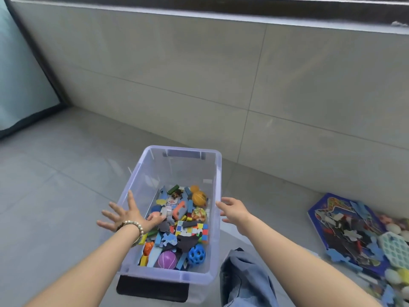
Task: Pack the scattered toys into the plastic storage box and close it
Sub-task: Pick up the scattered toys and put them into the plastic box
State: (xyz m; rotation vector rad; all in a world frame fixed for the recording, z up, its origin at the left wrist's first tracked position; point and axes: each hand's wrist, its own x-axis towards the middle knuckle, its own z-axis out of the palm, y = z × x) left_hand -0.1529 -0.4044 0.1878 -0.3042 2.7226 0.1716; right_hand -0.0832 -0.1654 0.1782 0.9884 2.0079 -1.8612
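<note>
Hands over a half-packed box: your left hand [124, 214] is spread wide at nine o'clock of the plastic storage box [183, 149]. Its wrist crosses the left wall, its thumb reaches in above the toys, and it grips nothing. Your right hand [234, 210], at three o'clock, is loosely open and just as empty, fingertips near the right rim.

The box stands lidless on the grey floor tiles [55, 185] at the frame's six o'clock, just left of your denim knee [243, 278]. Its bottom is already covered: a purple ball [167, 259], a blue holed ball [197, 254], a colour cube [192, 230], an orange ball [199, 198] and a jumble of foam pieces.

By the look of it, you are partway through. A heap still waits well apart at four o'clock: a blue puzzle board [332, 199] strewn with loose pieces, a pale green honeycomb tray [395, 248] and several pale balls. The box has room above its load. A dark flat slab [152, 289] under the near end may be the lid, though this angle cannot confirm it; closing is yet to come.
</note>
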